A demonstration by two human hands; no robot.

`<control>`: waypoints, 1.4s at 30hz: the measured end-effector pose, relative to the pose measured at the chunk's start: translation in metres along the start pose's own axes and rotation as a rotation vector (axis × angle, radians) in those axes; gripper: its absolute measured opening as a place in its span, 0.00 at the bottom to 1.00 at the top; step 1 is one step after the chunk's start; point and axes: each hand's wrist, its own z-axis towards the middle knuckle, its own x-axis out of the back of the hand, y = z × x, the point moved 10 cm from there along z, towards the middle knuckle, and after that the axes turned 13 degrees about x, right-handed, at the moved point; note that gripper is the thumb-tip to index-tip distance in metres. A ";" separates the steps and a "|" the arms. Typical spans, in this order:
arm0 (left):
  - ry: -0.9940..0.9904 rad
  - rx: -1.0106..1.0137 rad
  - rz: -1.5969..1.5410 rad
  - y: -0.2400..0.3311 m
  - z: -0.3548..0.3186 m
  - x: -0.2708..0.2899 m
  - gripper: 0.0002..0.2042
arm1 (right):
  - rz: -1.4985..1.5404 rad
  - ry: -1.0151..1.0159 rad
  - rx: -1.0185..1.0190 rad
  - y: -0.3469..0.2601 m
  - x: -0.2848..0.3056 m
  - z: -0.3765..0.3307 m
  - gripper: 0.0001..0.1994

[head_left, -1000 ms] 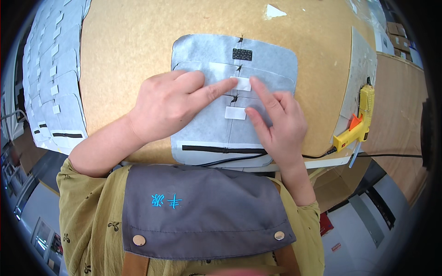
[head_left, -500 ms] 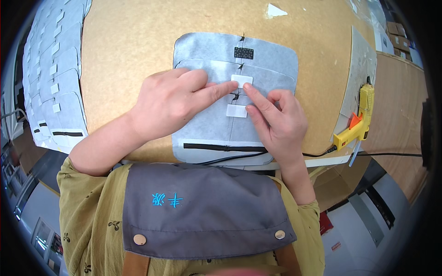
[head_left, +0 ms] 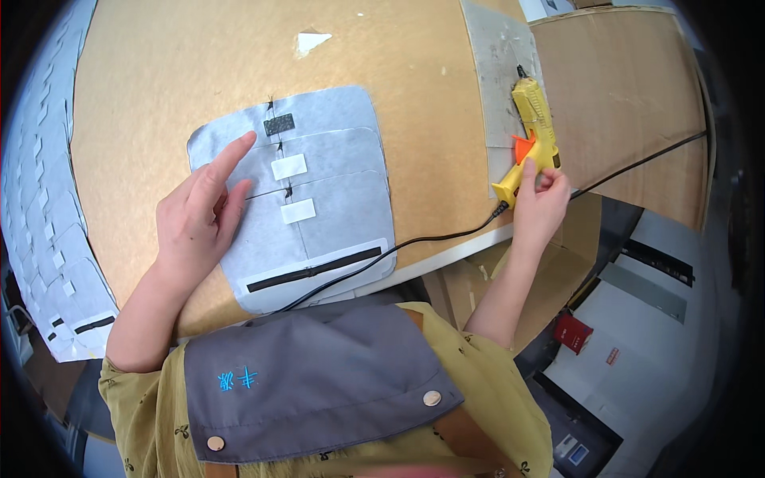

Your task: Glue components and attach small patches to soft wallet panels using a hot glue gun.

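A person seen from above works at a round, tan, cork-like table (head_left: 159, 72). A grey fabric piece (head_left: 335, 215) lies flat near the middle of the view, made of layered panels with rounded corners. Down its centre run a small dark patch (head_left: 279, 124) at the top, then two white rectangular tabs (head_left: 288, 166) one below the other, and a black strip (head_left: 315, 269) crosses its lower edge. The left hand (head_left: 199, 219) rests flat on the fabric at its 9 o'clock side, fingers loosely spread and holding nothing, the index finger stretched toward 1 o'clock so that its tip lies just beside the dark patch. At 3 o'clock from the fabric, well apart from it, a yellow glue gun (head_left: 532, 127) with an orange trigger lies at the table's edge on a grey mat (head_left: 494, 64). The right hand (head_left: 540, 209) is at the gun's handle, fingers curled against its lower end; whether they fully grip it cannot be told. A black cord (head_left: 414, 240) runs from the handle toward 8 o'clock, across the fabric's lower corner. A stack of similar grey pieces (head_left: 48, 239) lies along the table's 9 o'clock rim. The person wears a grey apron (head_left: 319, 382) over a mustard shirt.
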 end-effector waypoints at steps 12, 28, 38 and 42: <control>-0.052 -0.010 0.004 -0.005 -0.004 -0.003 0.27 | 0.736 -0.261 -0.444 0.054 -0.063 -0.012 0.23; -0.028 -0.019 0.045 -0.006 -0.006 -0.002 0.24 | 1.706 0.318 -0.307 0.049 -0.022 -0.036 0.26; -0.027 -0.050 0.010 -0.008 -0.007 -0.001 0.19 | 2.294 -0.273 -0.032 -0.088 0.007 -0.019 0.35; -0.052 -0.035 0.009 -0.011 -0.009 0.000 0.17 | 2.371 -0.432 0.109 -0.109 0.014 -0.021 0.34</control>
